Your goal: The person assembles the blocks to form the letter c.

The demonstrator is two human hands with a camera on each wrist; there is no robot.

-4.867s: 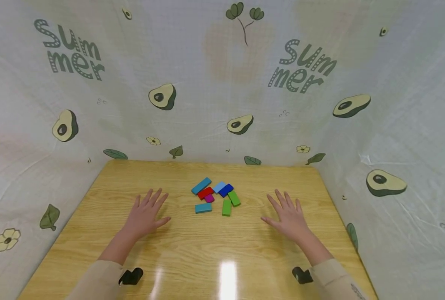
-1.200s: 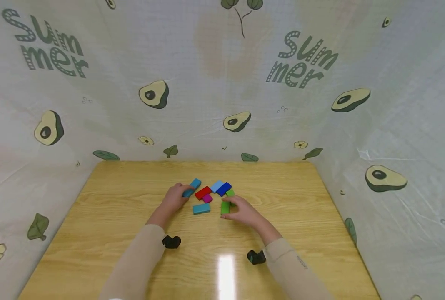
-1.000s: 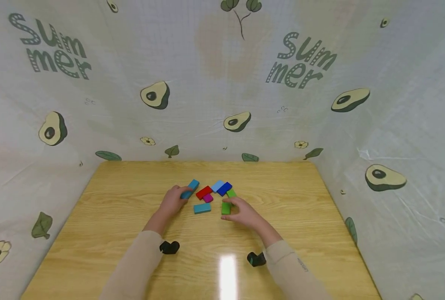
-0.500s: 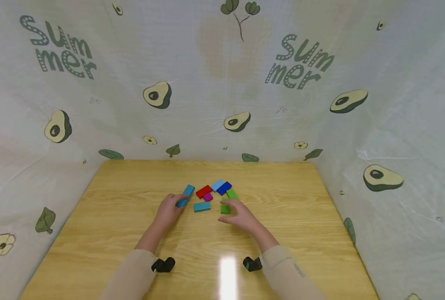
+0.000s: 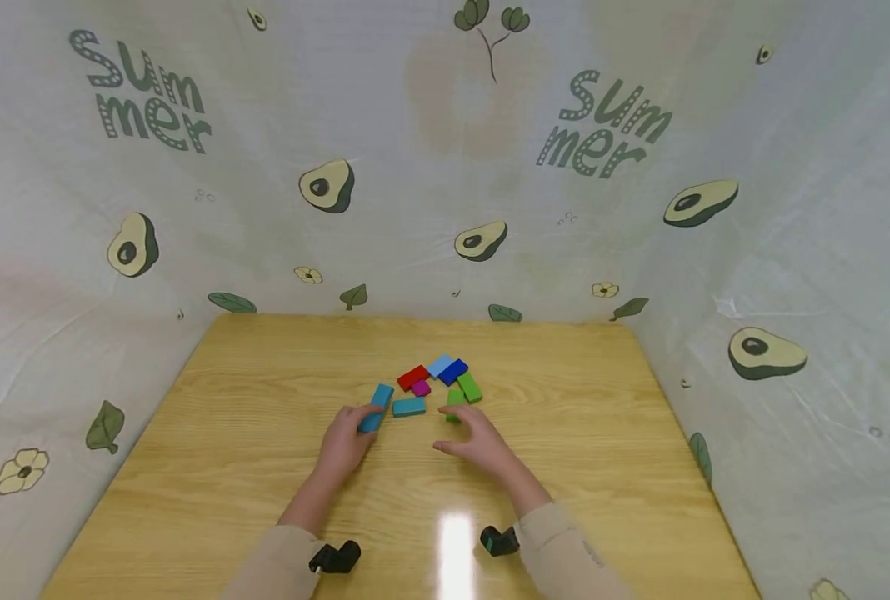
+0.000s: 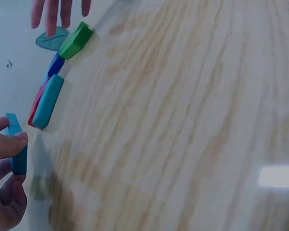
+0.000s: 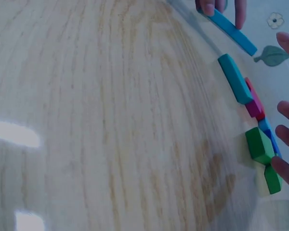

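My left hand [image 5: 342,444] pinches a long blue block [image 5: 377,406] between thumb and fingers, left of a shorter blue block [image 5: 409,407]. In the right wrist view, the pinched block [image 7: 229,31] appears raised off the wooden surface. My right hand [image 5: 481,439] has its thumb and fingers spread apart, fingertips overlapping the near green block [image 5: 456,397] in the head view. A second green block [image 5: 470,387] lies just behind that one. Farther back are a red block [image 5: 413,377], a small magenta block [image 5: 421,388], a light blue block [image 5: 440,365] and a dark blue block [image 5: 453,372].
The blocks lie near the middle of a wooden table [image 5: 565,392]. A white cloth [image 5: 385,242] printed with avocados encloses the back and sides. Black wrist-worn devices [image 5: 336,557] show at both sleeves, and a bright reflection lies on the table's front part.
Both hands have come inward from their spread pose. The left hand took the long blue block from beside the red one and drew it nearer; the right hand has eased back from the near green block.
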